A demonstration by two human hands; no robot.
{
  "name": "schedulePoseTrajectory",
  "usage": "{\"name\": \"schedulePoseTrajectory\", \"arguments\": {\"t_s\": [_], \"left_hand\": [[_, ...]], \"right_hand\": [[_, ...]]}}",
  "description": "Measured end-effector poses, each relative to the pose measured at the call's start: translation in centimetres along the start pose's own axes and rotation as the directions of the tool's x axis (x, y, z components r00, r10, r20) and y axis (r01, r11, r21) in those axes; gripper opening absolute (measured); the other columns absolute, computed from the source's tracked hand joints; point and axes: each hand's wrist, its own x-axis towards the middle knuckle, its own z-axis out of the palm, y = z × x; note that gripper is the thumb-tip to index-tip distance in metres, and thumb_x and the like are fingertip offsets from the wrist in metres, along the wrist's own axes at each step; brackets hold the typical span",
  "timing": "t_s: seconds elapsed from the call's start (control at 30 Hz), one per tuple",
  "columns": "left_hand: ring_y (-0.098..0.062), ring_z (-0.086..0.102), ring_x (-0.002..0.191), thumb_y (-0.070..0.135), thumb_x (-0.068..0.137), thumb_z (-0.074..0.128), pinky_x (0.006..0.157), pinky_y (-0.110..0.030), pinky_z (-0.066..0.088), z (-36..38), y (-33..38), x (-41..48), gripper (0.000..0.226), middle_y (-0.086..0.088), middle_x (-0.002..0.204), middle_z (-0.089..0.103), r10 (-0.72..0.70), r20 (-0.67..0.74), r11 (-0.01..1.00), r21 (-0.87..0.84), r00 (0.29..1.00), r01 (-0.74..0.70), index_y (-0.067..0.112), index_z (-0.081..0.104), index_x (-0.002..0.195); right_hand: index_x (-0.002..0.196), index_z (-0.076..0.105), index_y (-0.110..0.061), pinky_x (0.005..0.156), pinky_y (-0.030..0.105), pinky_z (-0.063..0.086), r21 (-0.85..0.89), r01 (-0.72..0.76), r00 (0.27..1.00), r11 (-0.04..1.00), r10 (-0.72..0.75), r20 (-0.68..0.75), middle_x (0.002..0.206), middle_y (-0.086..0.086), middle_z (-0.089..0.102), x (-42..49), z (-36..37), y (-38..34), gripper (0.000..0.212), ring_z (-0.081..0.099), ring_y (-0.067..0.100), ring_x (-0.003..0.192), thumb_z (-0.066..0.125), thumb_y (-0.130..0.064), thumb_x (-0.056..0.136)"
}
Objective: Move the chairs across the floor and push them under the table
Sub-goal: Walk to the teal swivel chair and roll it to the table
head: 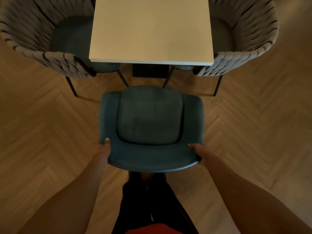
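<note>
A dark teal upholstered chair [150,119] stands on the floor right in front of me, its seat facing the white square table [152,31]. My left hand [103,148] grips the left end of the chair's curved backrest, thumb on top. My right hand [198,151] grips the right end the same way. The chair's front edge lies a short way before the table's near edge. Two woven grey chairs, one on the left [42,53] and one on the right [241,53], sit with their seats partly under the table.
Herringbone wood floor [50,132] spreads on both sides of the teal chair. The table's dark base [150,71] shows under its near edge, between thin black legs of the woven chairs. My legs in dark trousers [148,196] stand just behind the backrest.
</note>
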Motion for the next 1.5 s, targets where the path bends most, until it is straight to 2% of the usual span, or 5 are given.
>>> {"name": "schedulePoseTrajectory", "arguments": {"t_s": [0.1, 0.33, 0.63, 0.87, 1.5], "left_hand": [[-0.041, 0.063, 0.121, 0.05, 0.106, 0.056, 0.108, -0.054, 0.052, -0.3, -0.5, 0.4, 0.064, -0.021, 0.136, 0.065, 0.012, 0.019, 1.0, 0.012, 1.0, -0.012, -0.002, 0.057, 0.143], [-0.037, 0.065, 0.102, 0.037, 0.109, 0.056, 0.088, -0.046, 0.056, -1.2, -2.7, -0.8, 0.047, -0.023, 0.123, 0.068, 0.032, -0.007, 0.999, 0.037, 0.999, -0.032, -0.005, 0.062, 0.13], [-0.036, 0.063, 0.1, 0.042, 0.111, 0.049, 0.082, -0.042, 0.049, -0.2, 0.8, 1.2, 0.053, -0.023, 0.124, 0.067, 0.05, 0.0, 0.987, 0.151, 0.999, -0.05, -0.006, 0.058, 0.133], [-0.039, 0.066, 0.116, 0.037, 0.095, 0.079, 0.101, -0.05, 0.057, -0.2, 0.2, 2.2, 0.066, -0.019, 0.134, 0.065, -0.021, 0.088, 1.0, -0.013, 0.996, 0.022, 0.0, 0.053, 0.144], [-0.039, 0.066, 0.115, 0.035, 0.102, 0.07, 0.102, -0.053, 0.058, 0.9, -1.1, 1.4, 0.054, -0.019, 0.13, 0.066, 0.017, 0.106, 1.0, 0.004, 0.994, -0.018, 0.001, 0.055, 0.141]], "right_hand": [[0.14, 0.057, 0.001, 0.083, 0.044, 0.06, -0.019, 0.092, 0.981, 0.996, -0.094, -0.172, 0.124, 0.02, 0.065, -3.7, 1.7, -0.5, 0.073, 0.065, 0.036, 0.101, 0.088, -0.03, 0.082], [0.143, 0.055, -0.008, 0.088, 0.043, 0.057, -0.04, 0.145, 0.96, 0.989, -0.151, -0.237, 0.131, 0.019, 0.063, -6.1, 2.1, 1.9, 0.063, 0.062, 0.036, 0.106, 0.082, -0.029, 0.09], [0.148, 0.056, -0.015, 0.091, 0.045, 0.06, -0.017, 0.211, 0.947, 0.977, -0.209, -0.246, 0.132, 0.017, 0.065, -3.9, 2.1, -1.8, 0.063, 0.065, 0.038, 0.113, 0.081, -0.027, 0.091], [0.161, 0.042, -0.03, 0.084, 0.036, 0.054, 0.031, 0.265, 0.947, 0.964, -0.254, -0.199, 0.142, 0.012, 0.06, -4.2, 1.5, -2.3, 0.078, 0.059, 0.028, 0.106, 0.079, -0.023, 0.093], [0.162, 0.041, -0.028, 0.096, 0.046, 0.06, -0.004, 0.274, 0.949, 0.962, -0.271, -0.161, 0.142, 0.011, 0.061, -3.9, -0.4, -1.8, 0.081, 0.064, 0.033, 0.117, 0.082, -0.029, 0.092]]}}
